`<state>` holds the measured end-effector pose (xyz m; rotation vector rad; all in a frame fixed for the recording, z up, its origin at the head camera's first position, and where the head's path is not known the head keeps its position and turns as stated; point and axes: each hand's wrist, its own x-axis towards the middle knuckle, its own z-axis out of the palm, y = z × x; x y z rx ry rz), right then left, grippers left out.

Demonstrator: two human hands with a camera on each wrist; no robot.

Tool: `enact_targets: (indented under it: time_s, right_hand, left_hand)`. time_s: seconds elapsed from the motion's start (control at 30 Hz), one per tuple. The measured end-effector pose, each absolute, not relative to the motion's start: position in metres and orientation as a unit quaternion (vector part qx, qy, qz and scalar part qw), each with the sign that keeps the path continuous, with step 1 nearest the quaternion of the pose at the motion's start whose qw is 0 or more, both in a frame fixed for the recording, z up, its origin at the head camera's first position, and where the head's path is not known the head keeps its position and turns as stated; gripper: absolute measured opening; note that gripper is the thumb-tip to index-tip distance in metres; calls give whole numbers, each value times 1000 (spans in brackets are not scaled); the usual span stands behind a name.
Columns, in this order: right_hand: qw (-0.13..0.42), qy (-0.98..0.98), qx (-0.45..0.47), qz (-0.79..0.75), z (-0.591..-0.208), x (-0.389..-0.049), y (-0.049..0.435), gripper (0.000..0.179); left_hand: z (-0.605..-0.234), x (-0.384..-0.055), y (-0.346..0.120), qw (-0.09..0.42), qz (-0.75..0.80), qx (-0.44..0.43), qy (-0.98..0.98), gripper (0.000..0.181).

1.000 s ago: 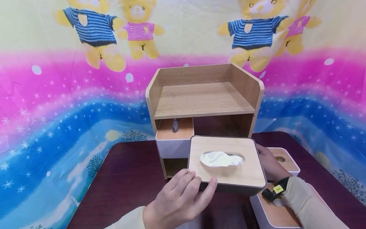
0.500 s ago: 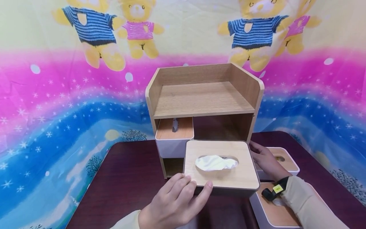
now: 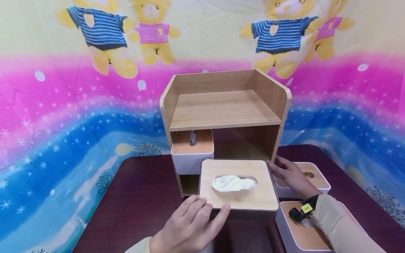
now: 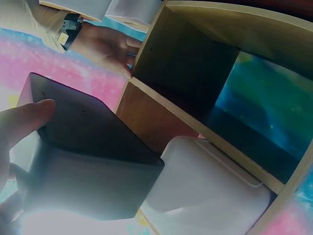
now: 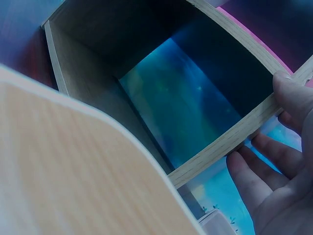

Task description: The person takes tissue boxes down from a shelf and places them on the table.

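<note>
My left hand (image 3: 190, 225) grips the near left corner of a dark grey tissue box (image 3: 237, 201) with a pale wood lid. White tissue (image 3: 232, 183) shows in the lid's oval slot. In the left wrist view the thumb (image 4: 41, 113) presses on the grey tissue box (image 4: 93, 176), which is held in front of the wooden shelf (image 4: 168, 103). My right hand (image 3: 289, 174) holds the right side panel of the wooden shelf (image 3: 227, 109). In the right wrist view its thumb (image 5: 293, 95) lies on the panel's front edge (image 5: 230, 132), fingers along the outer side.
A white tissue box (image 3: 192, 163) with a wood lid juts from the shelf's upper left compartment. Two more stand on the dark table (image 3: 139, 196) at the right: one white box (image 3: 316, 177) behind the right wrist, another white box (image 3: 307, 235) under the forearm. A printed curtain (image 3: 95, 140) hangs behind.
The grey tissue box has moved left and lower in my left hand. My right hand has left the box's right side and taken hold of the shelf's side panel.
</note>
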<state>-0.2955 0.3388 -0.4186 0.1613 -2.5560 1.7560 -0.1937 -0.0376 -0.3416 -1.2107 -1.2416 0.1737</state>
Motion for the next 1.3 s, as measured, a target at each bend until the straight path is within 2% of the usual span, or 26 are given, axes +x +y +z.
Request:
enact_targets:
  time_s: [0.43, 0.8, 1.0, 1.3]
  right_hand:
    - [16, -820, 47, 570, -416, -293, 337, 83]
    - [25, -820, 54, 569, -420, -297, 340, 80]
    - [22, -817, 59, 573, -419, -296, 339, 80]
    - [22, -816, 58, 575, -418, -294, 339, 80]
  left_hand:
    - [-359, -195, -43, 634, 71, -531, -558, 32]
    - [-351, -189, -45, 634, 61, -530, -560, 34]
    - [-364, -191, -47, 626, 58, -531, -568, 36]
    - [-379, -196, -47, 645, 63, -530, -547, 34]
